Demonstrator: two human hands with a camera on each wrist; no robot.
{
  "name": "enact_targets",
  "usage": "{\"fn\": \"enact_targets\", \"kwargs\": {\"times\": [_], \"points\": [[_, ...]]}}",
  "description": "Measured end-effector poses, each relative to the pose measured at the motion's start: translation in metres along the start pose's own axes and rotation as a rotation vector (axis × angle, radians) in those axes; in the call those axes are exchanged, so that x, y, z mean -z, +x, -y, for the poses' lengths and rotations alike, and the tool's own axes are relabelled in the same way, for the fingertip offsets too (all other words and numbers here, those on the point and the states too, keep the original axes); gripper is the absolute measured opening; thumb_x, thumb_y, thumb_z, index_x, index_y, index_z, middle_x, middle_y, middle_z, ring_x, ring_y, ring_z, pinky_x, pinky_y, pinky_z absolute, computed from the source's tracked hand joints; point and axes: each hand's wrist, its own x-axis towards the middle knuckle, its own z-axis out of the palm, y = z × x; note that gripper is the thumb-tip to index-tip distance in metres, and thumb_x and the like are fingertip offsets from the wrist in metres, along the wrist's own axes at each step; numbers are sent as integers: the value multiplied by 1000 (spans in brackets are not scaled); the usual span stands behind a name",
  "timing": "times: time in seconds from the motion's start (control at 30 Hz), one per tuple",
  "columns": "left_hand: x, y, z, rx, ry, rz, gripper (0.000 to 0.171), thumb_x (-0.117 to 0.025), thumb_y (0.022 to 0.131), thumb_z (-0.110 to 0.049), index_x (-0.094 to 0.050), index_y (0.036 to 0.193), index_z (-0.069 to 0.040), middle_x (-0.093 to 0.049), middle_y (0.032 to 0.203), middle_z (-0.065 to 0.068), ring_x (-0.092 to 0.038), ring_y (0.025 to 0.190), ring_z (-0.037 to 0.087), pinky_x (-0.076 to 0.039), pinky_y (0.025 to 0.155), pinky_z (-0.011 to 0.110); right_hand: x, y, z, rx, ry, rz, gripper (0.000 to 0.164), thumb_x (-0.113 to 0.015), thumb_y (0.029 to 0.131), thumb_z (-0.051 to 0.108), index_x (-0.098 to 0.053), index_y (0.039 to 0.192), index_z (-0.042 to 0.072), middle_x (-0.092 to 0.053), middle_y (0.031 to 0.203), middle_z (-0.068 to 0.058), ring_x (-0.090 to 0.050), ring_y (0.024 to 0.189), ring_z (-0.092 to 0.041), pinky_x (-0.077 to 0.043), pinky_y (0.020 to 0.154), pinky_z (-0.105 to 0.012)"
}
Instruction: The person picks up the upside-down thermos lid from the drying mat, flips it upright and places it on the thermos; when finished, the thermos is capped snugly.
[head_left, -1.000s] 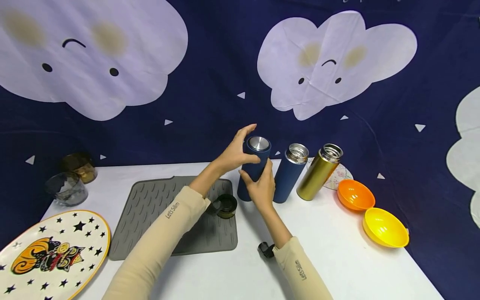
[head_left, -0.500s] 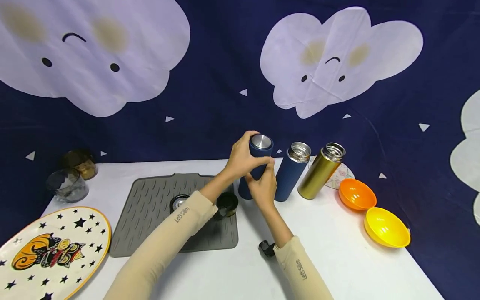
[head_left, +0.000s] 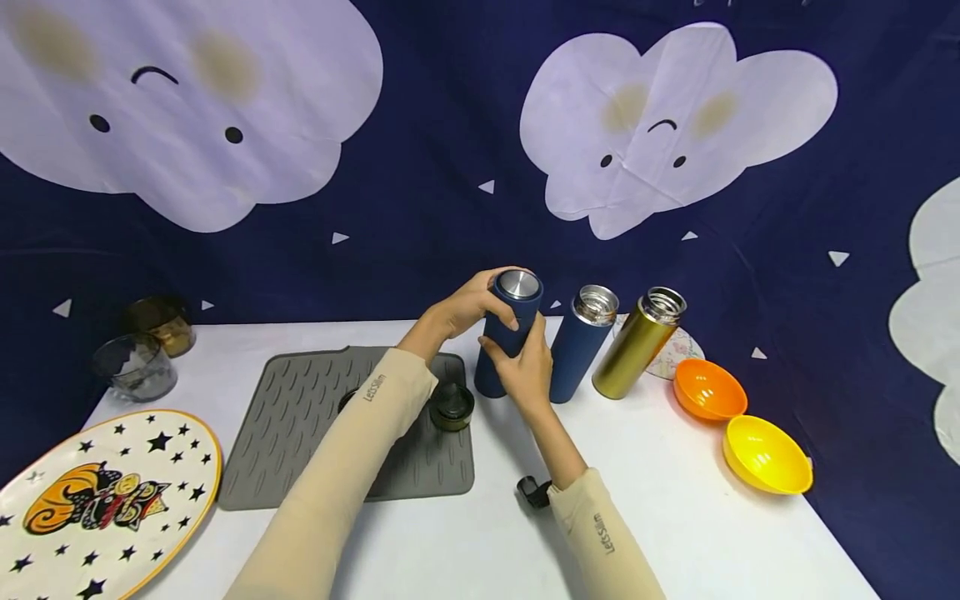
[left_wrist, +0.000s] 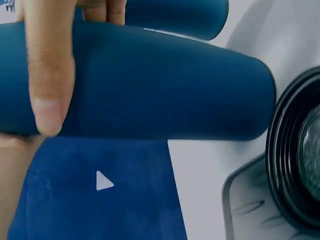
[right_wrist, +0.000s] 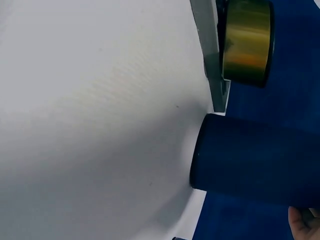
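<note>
Toward the back edge of the table (head_left: 675, 517), just off the right edge of the gray mat (head_left: 300, 442): a blue bottle (left_wrist: 170, 87), apparently upright, with a steel-topped cap (head_left: 519, 284) in place. Clasped at the top by the left hand (head_left: 477, 305), thumb and fingers curled round; gripped lower down by the right hand (head_left: 528, 371), thumb to one side, fingers to the other. Just to the right, a second blue bottle (head_left: 579, 354), then a gold bottle (head_left: 632, 354), both with bare steel mouths. On the mat near its right edge, a black-and-gold lid (head_left: 452, 407); farther left, a dark round piece (head_left: 344, 400), mostly hidden behind the left sleeve (head_left: 378, 421).

By all appearances, work partway along: one bottle topped, two uncapped. No telling from a single moment whether tightening or loosening; in the first case, presumably two lids left to fit, in the second, only this cap left to remove.

Farther out, an orange bowl (head_left: 708, 390) and a yellow bowl (head_left: 767, 454) along the table's right edge; at the front left corner, a star-patterned plate (head_left: 180, 500).
</note>
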Motion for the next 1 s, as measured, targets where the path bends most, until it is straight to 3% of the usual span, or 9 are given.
{"fn": "enact_targets", "kwargs": {"times": [0.17,0.33,0.47,0.57,0.8,0.9,1.0], "points": [[-3,1,2,10,-6,-3,85,-65,58,6,-50,140,-5,-63,117,7,-58,105,21,-43,102,42,1,0,1,-31,3,17,82,-83,78,34,-38,144,12,-62,129,-19,-62,114,-41,-47,94,-57],[3,-17,0,-20,-9,23,89,-61,68,6,-37,152,-11,-49,144,14,-47,129,27,-34,112,49,0,0,1,-38,1,16,84,-84,78,34,-38,144,10,-62,128,-21,-62,113,-42,-47,93,-58],[18,-54,-6,-67,76,-28,85,-63,78,6,-30,155,-8,-33,157,16,-31,145,32,-24,118,56,1,0,1,-59,-15,22,83,-83,79,36,-39,144,11,-63,126,-20,-62,113,-40,-47,94,-57],[29,-93,-8,-44,245,-73,81,-71,82,2,-32,153,-5,-32,159,16,-27,148,34,-19,120,56,3,1,2,-81,-7,34,83,-83,79,37,-39,145,12,-63,125,-18,-62,113,-39,-48,94,-55],[47,-182,16,133,715,-188,89,-83,79,-19,-33,152,-3,-27,158,25,-21,145,50,-23,110,72,11,-4,1,-135,16,106,90,-84,78,40,-36,147,10,-58,134,-19,-58,123,-36,-46,102,-52],[52,-207,30,217,837,-230,96,-85,76,-23,-31,152,2,-25,155,33,-19,142,58,-25,104,77,15,-12,2,-133,10,107,94,-85,76,38,-33,148,8,-51,144,-19,-51,132,-37,-41,108,-51],[54,-223,40,272,905,-244,102,-88,72,-25,-30,150,6,-26,153,38,-20,139,62,-23,102,80,19,-22,6,-132,-6,107,96,-85,76,37,-31,149,6,-44,150,-19,-47,135,-39,-39,110,-52]]}}
